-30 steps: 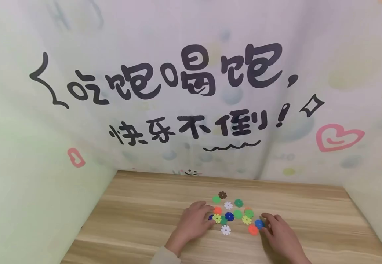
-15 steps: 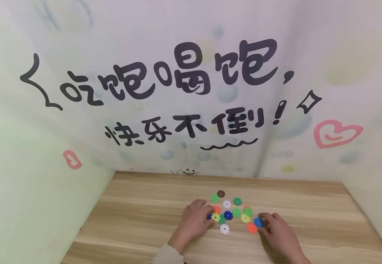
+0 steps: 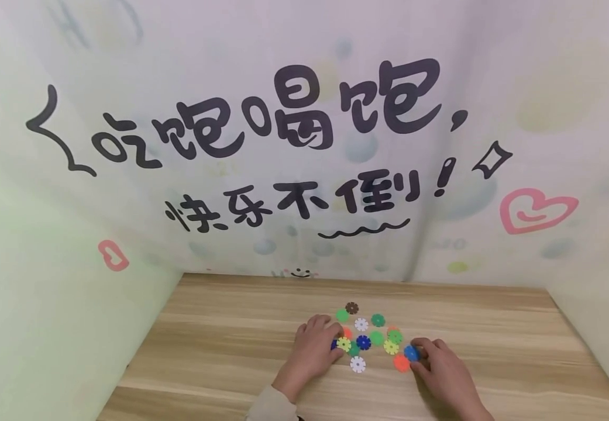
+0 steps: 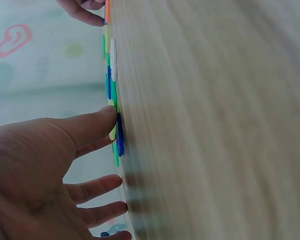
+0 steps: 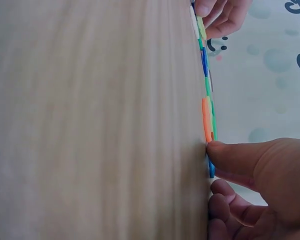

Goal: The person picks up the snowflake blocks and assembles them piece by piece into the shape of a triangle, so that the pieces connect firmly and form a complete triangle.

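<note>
The right hand (image 3: 448, 374) has its fingers pinched narrowly on a blue disc (image 3: 412, 353); an orange disc (image 3: 401, 363) is just beside them. The left hand (image 3: 312, 354) touches a yellow disc (image 3: 343, 345) with the thumb; whether it grips, I cannot tell. Between both hands' fingers, many discs on the worktop (image 3: 230, 339) touch or overlap, so the work seems partly done. Farther out, a dark green disc (image 3: 378, 320) lies apart, and the blue one is not yet released. Real joining cannot be confirmed.
</note>
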Demonstrator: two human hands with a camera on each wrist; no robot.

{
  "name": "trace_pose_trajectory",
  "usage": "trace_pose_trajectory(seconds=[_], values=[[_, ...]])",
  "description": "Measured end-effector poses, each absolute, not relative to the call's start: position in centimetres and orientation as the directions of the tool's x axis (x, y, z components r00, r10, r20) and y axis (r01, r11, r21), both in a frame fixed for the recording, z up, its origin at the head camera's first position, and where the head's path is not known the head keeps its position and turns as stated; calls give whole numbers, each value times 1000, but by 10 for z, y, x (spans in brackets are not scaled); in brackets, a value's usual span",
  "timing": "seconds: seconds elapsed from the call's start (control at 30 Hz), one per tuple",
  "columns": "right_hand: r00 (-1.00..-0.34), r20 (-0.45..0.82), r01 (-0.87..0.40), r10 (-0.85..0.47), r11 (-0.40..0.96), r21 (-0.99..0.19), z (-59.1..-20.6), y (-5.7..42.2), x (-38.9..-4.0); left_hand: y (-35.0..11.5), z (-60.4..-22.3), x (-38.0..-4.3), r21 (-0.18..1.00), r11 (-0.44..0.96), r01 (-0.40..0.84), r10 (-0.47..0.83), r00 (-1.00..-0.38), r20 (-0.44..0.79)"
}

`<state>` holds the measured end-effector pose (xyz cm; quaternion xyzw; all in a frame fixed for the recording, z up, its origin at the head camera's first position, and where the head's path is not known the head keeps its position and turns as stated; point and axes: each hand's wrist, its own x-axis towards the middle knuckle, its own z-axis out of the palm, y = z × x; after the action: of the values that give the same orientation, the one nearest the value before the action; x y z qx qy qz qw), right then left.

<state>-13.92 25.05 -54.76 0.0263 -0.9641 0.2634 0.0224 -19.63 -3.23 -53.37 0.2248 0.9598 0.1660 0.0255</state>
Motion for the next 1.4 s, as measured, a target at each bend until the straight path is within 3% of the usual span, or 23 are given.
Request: trace_pose_trajectory(seconds=[0.43, 0.9, 1.4], values=[[-998, 58, -42, -14, 856, -516, -549, 248, -140, -30, -538, -198, 402, 818, 412, 433, -900, 40], [-1000, -14, 5, -2, 842, -540, -548, 244, -143, -31, -537, -195, 397, 806, 440, 462, -886, 43], [-1000, -5, 5, 3, 786, -618, -550, 240, -140, -33, -539, -189, 438, 774, 458, 449, -884, 132]])
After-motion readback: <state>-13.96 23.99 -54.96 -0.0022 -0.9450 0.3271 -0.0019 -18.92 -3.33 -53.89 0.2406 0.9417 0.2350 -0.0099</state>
